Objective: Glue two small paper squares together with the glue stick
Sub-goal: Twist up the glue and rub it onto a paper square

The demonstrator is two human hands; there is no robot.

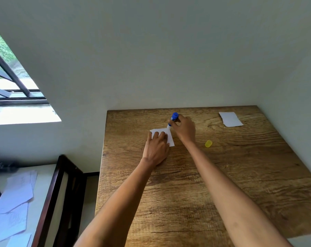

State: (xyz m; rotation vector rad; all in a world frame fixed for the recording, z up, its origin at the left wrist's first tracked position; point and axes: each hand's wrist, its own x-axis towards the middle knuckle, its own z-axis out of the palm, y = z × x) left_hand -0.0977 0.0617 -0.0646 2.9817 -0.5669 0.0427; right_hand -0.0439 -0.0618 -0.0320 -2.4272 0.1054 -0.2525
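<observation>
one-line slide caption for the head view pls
Left hand presses one paper square flat while the right hand dabs the glue stick at its corner; the second square and yellow cap lie aside.

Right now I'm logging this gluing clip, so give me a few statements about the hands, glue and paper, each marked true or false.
1. The right hand grips the blue glue stick. True.
2. The left hand lies flat on the paper square. True.
3. The glue stick's tip meets the paper's near edge. False: it meets the far corner.
4. The yellow cap sits on the glue stick. False: it lies on the wooden table.
5. The second paper lies under the left hand. False: it lies apart, at the far right.
</observation>
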